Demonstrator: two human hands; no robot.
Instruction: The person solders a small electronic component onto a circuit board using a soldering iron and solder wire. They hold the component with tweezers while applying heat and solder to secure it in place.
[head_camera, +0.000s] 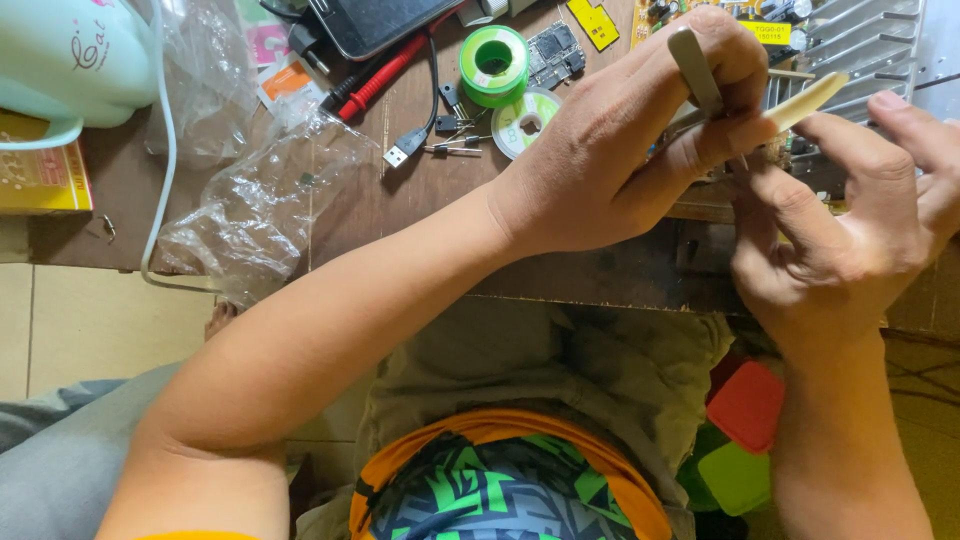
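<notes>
Head-camera footage is filled by two bare forearms raised over a wooden workbench (420, 215). A pair of cream-coloured tweezers (800, 103) is pinched between thumb and fingers of the left hand (620, 150), right of centre at the far side; the tips are hidden between the hands. The right hand (850, 230) is curled just beside it, its thumb touching the left thumb; whether anything is gripped in it cannot be told.

At the far left edge a yellow cardboard box (40, 175) is seen under a pale green plastic jug (65, 55). Crumpled clear plastic bags (260, 205) are spread beside them. A small yellow label (592, 22) lies at the far edge, near a green solder spool (493, 62). Near right, below the bench, a red lid (748, 403) and a green lid (735, 478) are seen on containers whose contents are hidden.
</notes>
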